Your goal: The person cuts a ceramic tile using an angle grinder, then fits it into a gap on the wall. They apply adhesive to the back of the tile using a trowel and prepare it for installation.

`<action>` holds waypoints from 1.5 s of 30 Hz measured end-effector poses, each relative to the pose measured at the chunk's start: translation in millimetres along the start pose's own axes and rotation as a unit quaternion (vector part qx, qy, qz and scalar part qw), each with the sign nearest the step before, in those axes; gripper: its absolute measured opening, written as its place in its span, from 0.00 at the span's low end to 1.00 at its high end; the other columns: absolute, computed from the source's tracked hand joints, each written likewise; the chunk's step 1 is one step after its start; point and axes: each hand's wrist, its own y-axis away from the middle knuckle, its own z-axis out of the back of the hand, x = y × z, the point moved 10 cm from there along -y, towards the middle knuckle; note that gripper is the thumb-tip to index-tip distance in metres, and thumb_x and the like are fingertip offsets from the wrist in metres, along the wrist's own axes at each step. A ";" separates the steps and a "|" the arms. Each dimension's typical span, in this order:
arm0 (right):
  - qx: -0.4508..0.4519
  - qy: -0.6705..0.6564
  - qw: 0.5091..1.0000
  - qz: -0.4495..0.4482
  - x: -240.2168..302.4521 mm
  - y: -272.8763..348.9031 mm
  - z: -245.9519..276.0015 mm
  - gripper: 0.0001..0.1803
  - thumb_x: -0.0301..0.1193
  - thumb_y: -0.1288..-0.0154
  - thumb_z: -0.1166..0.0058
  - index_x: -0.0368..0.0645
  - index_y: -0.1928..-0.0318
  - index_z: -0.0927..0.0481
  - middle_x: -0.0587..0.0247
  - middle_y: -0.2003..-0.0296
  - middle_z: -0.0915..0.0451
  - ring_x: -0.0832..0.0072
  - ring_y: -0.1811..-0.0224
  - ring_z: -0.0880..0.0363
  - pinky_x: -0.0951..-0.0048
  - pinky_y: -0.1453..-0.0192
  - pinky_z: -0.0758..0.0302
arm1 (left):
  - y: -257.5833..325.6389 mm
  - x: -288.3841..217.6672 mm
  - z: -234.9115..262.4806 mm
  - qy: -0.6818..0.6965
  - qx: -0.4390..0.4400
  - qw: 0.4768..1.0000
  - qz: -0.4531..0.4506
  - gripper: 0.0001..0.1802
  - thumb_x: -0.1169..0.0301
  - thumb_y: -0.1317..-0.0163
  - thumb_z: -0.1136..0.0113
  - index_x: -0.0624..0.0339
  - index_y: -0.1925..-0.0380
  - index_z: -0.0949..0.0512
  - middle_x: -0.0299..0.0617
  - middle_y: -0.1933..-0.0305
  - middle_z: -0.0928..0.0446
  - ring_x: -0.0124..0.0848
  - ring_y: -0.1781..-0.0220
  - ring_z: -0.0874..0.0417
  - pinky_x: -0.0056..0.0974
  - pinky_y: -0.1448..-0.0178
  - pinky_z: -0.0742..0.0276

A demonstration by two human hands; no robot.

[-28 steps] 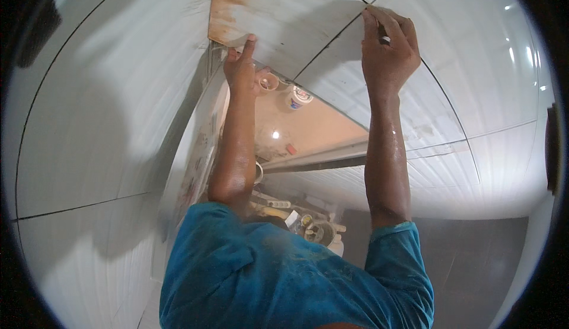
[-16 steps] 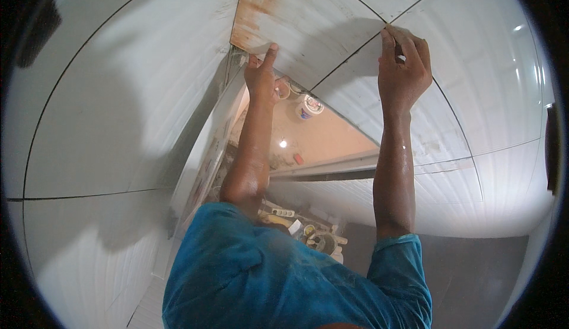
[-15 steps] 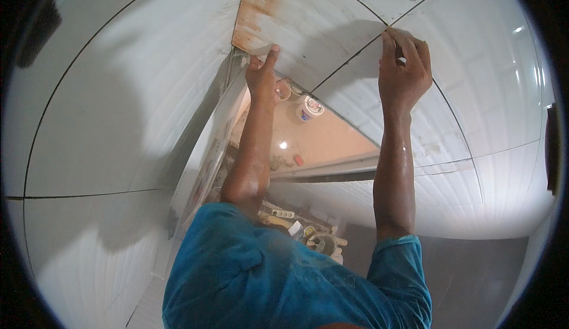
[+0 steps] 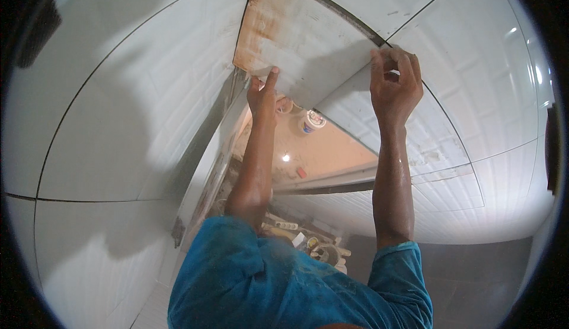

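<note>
A white wall tile (image 4: 302,38) with brown stains along its left side sits high on the wall, bounded by a dark joint (image 4: 332,6). My left hand (image 4: 264,95) holds its lower left corner, index finger stretched up on the tile face and thumb at the edge. My right hand (image 4: 394,83) is raised at the tile's right corner, where the joints meet. Its fingertips are pinched on a small piece that is mostly hidden by the fingers.
White tiled walls (image 4: 130,109) curve round on both sides. Far below, a small white tub (image 4: 312,120) stands on a tan floor (image 4: 320,157). Several tools and scraps (image 4: 314,243) lie near my blue shirt (image 4: 272,287).
Both hands have shifted right and slightly up along the wall together with the view. The right hand's fingers have curled tighter over the small piece at the joint.
</note>
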 end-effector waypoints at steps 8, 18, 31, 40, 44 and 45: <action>0.043 -0.123 0.985 -0.113 -8.4 22.5 1.0 0.11 0.29 0.36 0.34 0.39 0.58 0.21 0.59 0.64 0.18 0.74 0.63 0.15 0.72 0.61 0.17 | 27.0 3.3 7.6 -0.005 -0.002 1.000 -0.009 0.33 0.60 0.38 0.30 0.53 0.37 0.33 0.42 0.40 0.33 0.33 0.52 0.23 0.44 0.64 0.12; 0.021 -0.281 0.920 -0.273 -35.3 46.5 11.5 0.16 0.29 0.35 0.34 0.36 0.52 0.25 0.59 0.62 0.21 0.74 0.57 0.17 0.73 0.61 0.14 | 58.7 1.0 4.2 0.005 0.007 1.000 0.009 0.35 0.64 0.37 0.32 0.55 0.37 0.43 0.48 0.33 0.36 0.43 0.31 0.31 0.57 0.49 0.11; -0.001 -0.280 0.910 -0.305 -43.3 29.5 -5.2 0.16 0.31 0.36 0.34 0.31 0.58 0.23 0.57 0.66 0.19 0.75 0.64 0.17 0.74 0.69 0.18 | 50.6 -3.9 -1.7 -0.001 0.006 0.999 0.033 0.45 0.62 0.36 0.33 0.57 0.29 0.52 0.56 0.29 0.43 0.52 0.26 0.40 0.65 0.45 0.16; -0.028 -0.248 0.922 -0.297 -41.4 18.8 -9.9 0.15 0.33 0.37 0.33 0.33 0.61 0.19 0.58 0.69 0.16 0.77 0.72 0.18 0.75 0.68 0.22 | 31.0 -15.6 -11.3 0.001 0.033 0.999 0.007 0.35 0.60 0.39 0.30 0.55 0.39 0.40 0.49 0.37 0.33 0.47 0.34 0.28 0.64 0.53 0.13; -0.030 -0.182 0.935 -0.304 -41.7 21.8 -6.4 0.14 0.33 0.37 0.33 0.34 0.60 0.16 0.57 0.68 0.15 0.78 0.71 0.18 0.73 0.67 0.22 | 40.1 -14.9 -12.2 0.000 0.033 0.999 0.023 0.35 0.61 0.38 0.31 0.54 0.38 0.40 0.50 0.38 0.31 0.48 0.36 0.25 0.65 0.52 0.14; -0.033 -0.187 0.931 -0.312 -44.2 24.3 -6.9 0.14 0.34 0.37 0.33 0.34 0.59 0.16 0.56 0.67 0.14 0.78 0.70 0.18 0.73 0.66 0.22 | 42.1 -14.7 -13.1 0.001 0.035 0.999 0.022 0.35 0.61 0.38 0.31 0.54 0.38 0.41 0.50 0.38 0.31 0.49 0.37 0.25 0.66 0.52 0.14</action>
